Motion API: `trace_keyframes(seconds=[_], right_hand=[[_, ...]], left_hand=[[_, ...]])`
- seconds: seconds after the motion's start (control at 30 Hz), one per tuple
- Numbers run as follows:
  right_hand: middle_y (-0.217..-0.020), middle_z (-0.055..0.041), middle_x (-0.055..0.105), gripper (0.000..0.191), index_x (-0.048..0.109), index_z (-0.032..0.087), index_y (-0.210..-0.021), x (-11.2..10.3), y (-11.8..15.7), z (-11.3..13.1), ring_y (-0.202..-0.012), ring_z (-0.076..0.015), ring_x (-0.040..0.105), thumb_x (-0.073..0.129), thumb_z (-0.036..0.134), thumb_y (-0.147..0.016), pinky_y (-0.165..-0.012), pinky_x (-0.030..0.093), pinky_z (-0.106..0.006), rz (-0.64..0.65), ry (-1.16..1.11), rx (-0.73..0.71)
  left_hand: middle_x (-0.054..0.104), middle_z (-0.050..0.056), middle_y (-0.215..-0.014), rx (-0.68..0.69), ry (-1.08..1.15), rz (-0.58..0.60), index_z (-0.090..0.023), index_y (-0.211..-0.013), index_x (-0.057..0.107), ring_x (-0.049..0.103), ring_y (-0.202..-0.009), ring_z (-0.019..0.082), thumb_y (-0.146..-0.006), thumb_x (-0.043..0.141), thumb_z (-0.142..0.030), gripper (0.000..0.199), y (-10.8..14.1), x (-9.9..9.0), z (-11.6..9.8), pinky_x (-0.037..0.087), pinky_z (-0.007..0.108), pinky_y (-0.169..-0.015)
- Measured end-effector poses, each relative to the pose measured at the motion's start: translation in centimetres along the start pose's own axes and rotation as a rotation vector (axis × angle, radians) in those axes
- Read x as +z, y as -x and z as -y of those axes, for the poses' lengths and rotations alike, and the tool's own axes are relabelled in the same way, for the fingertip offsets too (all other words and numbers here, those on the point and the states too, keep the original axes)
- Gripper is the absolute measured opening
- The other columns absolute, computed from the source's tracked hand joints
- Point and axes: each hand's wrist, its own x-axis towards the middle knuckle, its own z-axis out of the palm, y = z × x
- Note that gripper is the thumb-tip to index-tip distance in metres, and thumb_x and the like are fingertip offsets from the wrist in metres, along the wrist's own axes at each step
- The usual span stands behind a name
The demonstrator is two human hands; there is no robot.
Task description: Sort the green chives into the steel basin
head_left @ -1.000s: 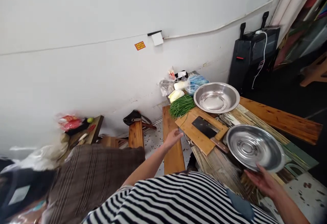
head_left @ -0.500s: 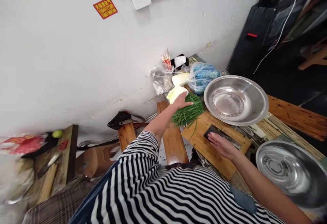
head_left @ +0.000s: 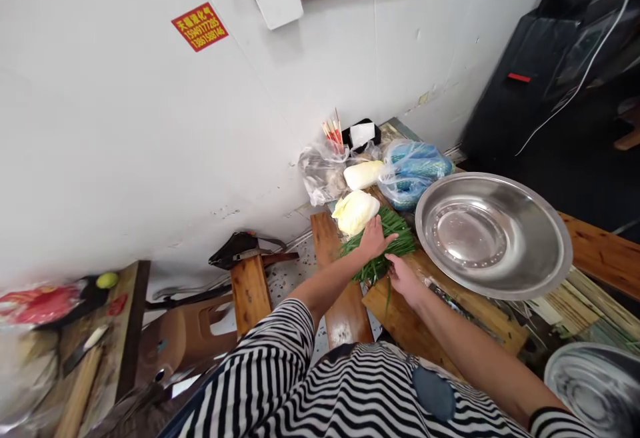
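Note:
A pile of green chives (head_left: 400, 241) lies across the far left end of a wooden cutting board (head_left: 383, 301). My left hand (head_left: 374, 239) rests on top of the pile, palm down, thumb spread away from the fingers. At the near edge of the chives my right hand (head_left: 403, 279) has its fingers curled in against the stalks, partly hidden. A dark cleaver blade (head_left: 445, 297) lies on the board, mostly covered by my right forearm. Touching the far side of the pile is a pale napa cabbage (head_left: 356, 213).
A large steel basin (head_left: 493, 235) stands right of the chives, another basin (head_left: 595, 391) at the lower right. Behind are a second cabbage (head_left: 363, 175), a blue-and-clear plastic bag (head_left: 417, 168) and a chopstick holder (head_left: 334, 135). Wooden benches (head_left: 345, 311) flank the table.
My right hand has moved from above the cleaver to the near edge of the chives. My left hand stays on the pile. The view has shifted slightly.

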Motion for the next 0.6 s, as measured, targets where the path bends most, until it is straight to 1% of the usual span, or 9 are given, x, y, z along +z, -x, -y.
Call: trace_keyframes(seconds=[0.07, 0.17, 0.27, 0.33, 0.37, 0.43, 0.53, 0.57, 0.6], right_hand=[[-0.070, 0.0030, 0.071, 0.019, 0.058, 0.024, -0.075, 1.0, -0.3, 0.0, -0.067, -0.0140, 0.067, 0.070, 0.018, -0.061, -0.058, 0.055, -0.023, 0.000, -0.036, 0.035], [-0.079, 0.0000, 0.074, 0.023, 0.061, 0.023, -0.082, 1.8, -0.3, 0.1, -0.074, -0.0173, 0.070, 0.072, 0.021, -0.061, -0.063, 0.059, -0.027, 0.014, -0.077, 0.073], [-0.090, -0.0012, 0.076, 0.029, 0.063, 0.024, -0.092, 2.0, -0.1, -0.1, -0.081, -0.0183, 0.071, 0.073, 0.028, -0.065, -0.069, 0.061, -0.030, 0.003, -0.106, 0.091], [-0.094, -0.0014, 0.076, 0.030, 0.062, 0.025, -0.095, 2.0, -0.1, -0.3, -0.085, -0.0180, 0.071, 0.073, 0.033, -0.068, -0.072, 0.061, -0.030, -0.020, -0.112, 0.095], [-0.094, -0.0018, 0.076, 0.030, 0.062, 0.025, -0.095, 2.1, -0.2, -0.3, -0.087, -0.0180, 0.071, 0.072, 0.035, -0.069, -0.073, 0.061, -0.030, -0.031, -0.107, 0.097], [-0.093, -0.0030, 0.076, 0.031, 0.062, 0.024, -0.095, 2.2, -0.4, -0.3, -0.089, -0.0192, 0.071, 0.071, 0.040, -0.071, -0.075, 0.061, -0.032, -0.039, -0.082, 0.097], [-0.092, -0.0054, 0.075, 0.035, 0.064, 0.023, -0.095, 2.0, -0.7, 0.0, -0.089, -0.0219, 0.071, 0.072, 0.046, -0.070, -0.076, 0.060, -0.036, -0.012, -0.014, 0.089], [-0.092, -0.0059, 0.075, 0.035, 0.064, 0.023, -0.094, 1.8, -0.7, 0.1, -0.089, -0.0225, 0.071, 0.074, 0.045, -0.069, -0.077, 0.060, -0.036, -0.002, 0.017, 0.082], [-0.092, -0.0061, 0.075, 0.034, 0.065, 0.022, -0.093, 1.6, -0.7, 0.1, -0.090, -0.0227, 0.071, 0.076, 0.042, -0.067, -0.077, 0.059, -0.035, 0.005, 0.053, 0.072]], left_hand=[[0.026, 0.024, -0.158, 0.018, 0.004, -0.009, 0.000, -0.153, 0.021, 0.015, -0.151, 0.030, -0.091, 0.026, -0.070, 0.093, -0.4, 0.3, 0.4, 0.013, 0.043, -0.124], [0.023, 0.022, -0.159, 0.039, 0.019, 0.032, -0.001, -0.153, 0.022, 0.013, -0.151, 0.031, -0.089, 0.027, -0.072, 0.095, -1.7, -0.4, 1.7, 0.011, 0.045, -0.124], [0.024, 0.024, -0.159, 0.045, 0.065, 0.126, 0.000, -0.152, 0.022, 0.014, -0.151, 0.030, -0.088, 0.030, -0.073, 0.098, -2.7, -1.2, 2.7, 0.011, 0.042, -0.124], [0.021, 0.023, -0.160, 0.021, 0.094, 0.119, -0.001, -0.153, 0.020, 0.012, -0.151, 0.028, -0.087, 0.034, -0.074, 0.099, -2.8, -1.2, 2.6, 0.010, 0.039, -0.124], [0.019, 0.023, -0.160, -0.022, 0.104, 0.094, -0.002, -0.153, 0.018, 0.011, -0.152, 0.028, -0.087, 0.035, -0.074, 0.100, -2.8, -0.9, 2.3, 0.010, 0.038, -0.124], [0.015, 0.024, -0.161, -0.176, 0.123, 0.045, -0.001, -0.154, 0.013, 0.010, -0.152, 0.030, -0.086, 0.037, -0.075, 0.104, -2.8, -0.5, 1.4, 0.012, 0.041, -0.124], [0.023, 0.030, -0.156, -0.411, 0.134, 0.037, 0.004, -0.152, 0.015, 0.018, -0.149, 0.036, -0.083, 0.039, -0.078, 0.110, -3.1, -0.2, 0.1, 0.019, 0.048, -0.121], [0.027, 0.032, -0.154, -0.438, 0.122, 0.053, 0.005, -0.151, 0.019, 0.021, -0.148, 0.038, -0.082, 0.039, -0.079, 0.111, -3.3, -0.3, -0.1, 0.020, 0.049, -0.120], [0.031, 0.032, -0.152, -0.426, 0.101, 0.073, 0.006, -0.150, 0.022, 0.024, -0.147, 0.039, -0.082, 0.040, -0.079, 0.110, -3.4, -0.4, -0.1, 0.022, 0.049, -0.119]])
